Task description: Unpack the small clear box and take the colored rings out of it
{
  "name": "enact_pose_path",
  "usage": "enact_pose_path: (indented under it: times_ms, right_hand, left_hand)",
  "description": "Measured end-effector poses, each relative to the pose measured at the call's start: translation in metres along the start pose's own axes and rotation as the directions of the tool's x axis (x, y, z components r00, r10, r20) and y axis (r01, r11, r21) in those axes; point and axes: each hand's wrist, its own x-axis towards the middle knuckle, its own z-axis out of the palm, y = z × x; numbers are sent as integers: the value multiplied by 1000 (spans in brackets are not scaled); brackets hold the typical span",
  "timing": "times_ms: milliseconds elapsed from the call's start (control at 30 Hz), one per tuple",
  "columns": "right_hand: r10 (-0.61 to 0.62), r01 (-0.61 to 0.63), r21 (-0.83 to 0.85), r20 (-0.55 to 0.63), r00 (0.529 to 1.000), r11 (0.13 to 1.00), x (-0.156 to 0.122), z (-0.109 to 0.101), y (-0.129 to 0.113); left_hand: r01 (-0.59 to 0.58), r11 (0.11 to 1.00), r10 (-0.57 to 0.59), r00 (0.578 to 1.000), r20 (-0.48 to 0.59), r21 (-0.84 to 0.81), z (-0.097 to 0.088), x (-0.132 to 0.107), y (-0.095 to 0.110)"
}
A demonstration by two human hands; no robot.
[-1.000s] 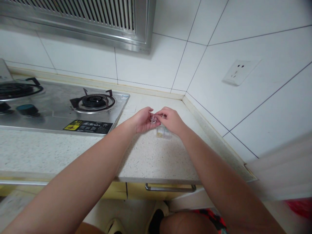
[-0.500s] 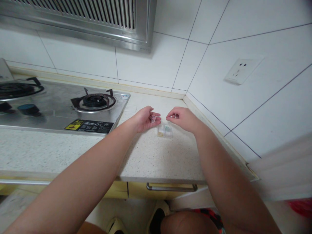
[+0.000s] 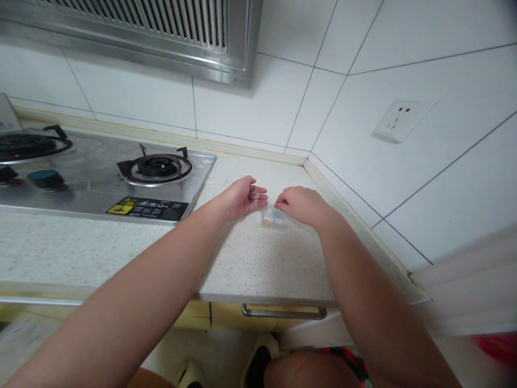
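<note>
Counter (image 3: 266, 264) with clear box (image 3: 278, 224), stove (image 3: 95, 170)

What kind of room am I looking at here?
Most likely a home kitchen: there's a stainless-steel gas stove with black round burners, a slatted silver metal range hood above it, and a speckled pale countertop.

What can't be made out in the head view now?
Head view:
Right hand: whether it pinches anything; too small or hidden behind it.
Loops in the left hand: their number; small and overlapping.
Box: its contents, blurred and too small.
Left burner: one side, cut off by the left edge.
</note>
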Motion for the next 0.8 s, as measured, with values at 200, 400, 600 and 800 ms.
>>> enact_pose_path:
  times_ms: [200, 400, 600, 800]
  right_hand:
    - [48, -46, -19, 75, 996, 999, 1, 1, -1]
    - [67, -64, -30, 129, 989, 997, 6, 0, -4]
    - [102, -90, -82, 154, 983, 993, 10, -5, -13]
    - [93, -77, -106, 157, 983, 991, 9, -10, -19]
  left_hand:
    - [8, 1000, -8, 1000, 2, 15, 1, -1, 1]
    - [15, 1000, -16, 1000, 13, 22, 1, -1, 0]
    - [26, 999, -26, 999, 37, 23, 0, -1, 0]
    - [30, 999, -31, 999, 37, 30, 2, -2, 0]
